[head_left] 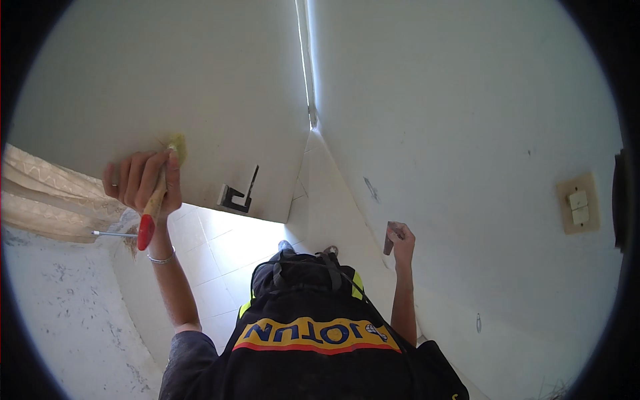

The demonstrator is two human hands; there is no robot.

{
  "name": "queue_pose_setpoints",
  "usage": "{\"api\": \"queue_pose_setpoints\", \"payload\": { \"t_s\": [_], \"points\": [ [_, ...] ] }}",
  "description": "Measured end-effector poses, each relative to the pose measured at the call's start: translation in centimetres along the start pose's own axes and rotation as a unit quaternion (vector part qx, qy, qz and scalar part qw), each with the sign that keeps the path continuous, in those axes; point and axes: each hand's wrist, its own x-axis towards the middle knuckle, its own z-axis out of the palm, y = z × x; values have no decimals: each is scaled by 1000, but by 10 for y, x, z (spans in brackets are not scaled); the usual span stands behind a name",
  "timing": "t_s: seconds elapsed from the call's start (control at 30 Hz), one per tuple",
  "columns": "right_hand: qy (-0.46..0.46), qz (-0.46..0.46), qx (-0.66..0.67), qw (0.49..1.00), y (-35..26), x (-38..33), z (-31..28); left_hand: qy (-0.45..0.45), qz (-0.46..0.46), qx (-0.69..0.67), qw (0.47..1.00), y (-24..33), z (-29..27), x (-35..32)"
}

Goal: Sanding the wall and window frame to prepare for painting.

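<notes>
My left hand (148, 180) is wrapped round a wooden-handled tool (146, 230) with a red butt end, which points down toward me. Its working end meets the pale door panel (200, 87) near my fingertips, beside a yellowish patch (179, 148); my fingers hide much of that end. Lower and to the right, my right hand (402, 241) pinches a small, flat, dark grey-brown piece (388, 241), held close to the right-hand wall (467, 133). I cannot make out what kind of piece it is.
A black and metal door handle (237, 198) juts from the panel's lower edge. Light switches (579, 203) sit on the right wall. At left hang beige curtains (47, 197), above a mottled sill (73, 307), with a thin white rod (113, 234) nearby. Pale floor tiles (220, 253) lie below.
</notes>
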Motion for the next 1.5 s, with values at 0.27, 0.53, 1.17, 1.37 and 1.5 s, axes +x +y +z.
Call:
{"api": "queue_pose_setpoints", "payload": {
  "t_s": [0.27,0.53,1.17,1.37,1.5],
  "points": [
    [-50,-5,-47,998,-37,-7,42,-1,-17,-28,999,-81,10,-26],
    [-35,38,-106,993,-13,-26,77,139,-55,-23,989,-149,53,-35],
    [-29,-21,-269,963,-115,-3,224,82,16,-1,996,-353,116,-147],
    [-14,46,-317,947,-103,-21,214,141,-80,-3,987,-369,149,-177],
    [-13,-32,-369,929,-119,-17,203,116,-208,-8,971,-382,156,-234]
  ]
}}
